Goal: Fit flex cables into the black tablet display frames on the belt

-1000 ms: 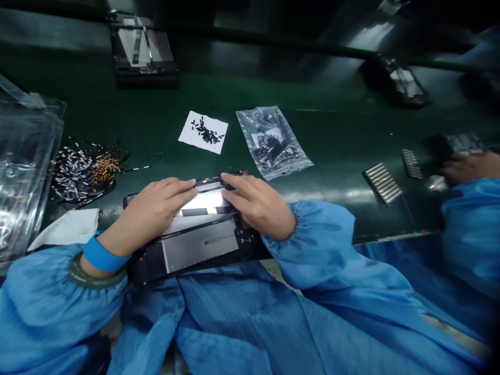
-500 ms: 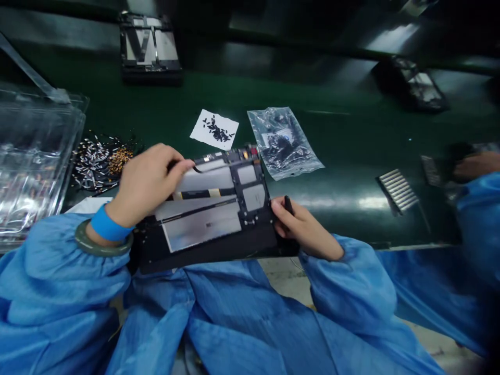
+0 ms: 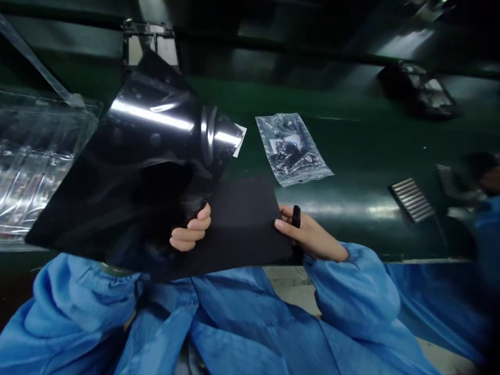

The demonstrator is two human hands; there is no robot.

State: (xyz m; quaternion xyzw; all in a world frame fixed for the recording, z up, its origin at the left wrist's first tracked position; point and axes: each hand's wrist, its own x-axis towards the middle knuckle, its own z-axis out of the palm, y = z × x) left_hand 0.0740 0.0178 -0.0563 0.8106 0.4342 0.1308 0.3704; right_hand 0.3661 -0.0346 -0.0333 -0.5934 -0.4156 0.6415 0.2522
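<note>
My left hand (image 3: pixel 191 229) is closed around the edge of a tablet (image 3: pixel 128 166), its fingers curled over the near right side. The tablet is raised and tilted, with its glossy black face toward me and bright reflections across it. Its inner parts are hidden, as is most of my left hand. A matte black pad (image 3: pixel 250 219) lies below at the bench edge. My right hand (image 3: pixel 302 232) is closed around a short black stick-like tool (image 3: pixel 297 216), thumb and fingertips at the pad's right edge.
A clear zip bag (image 3: pixel 295 151) of small dark parts lies beyond the pad. White paper (image 3: pixel 240 140) peeks out behind the tablet. Clear plastic trays (image 3: pixel 35 172) stand at left. Other opened devices (image 3: pixel 433 94) sit farther back. A co-worker's blue sleeve (image 3: pixel 488 224) shows at right.
My left hand has lifted the tablet off the pad and turned it over, so its glossy face replaces the exposed inner parts. My right hand stays near the pad's right edge with the tool.
</note>
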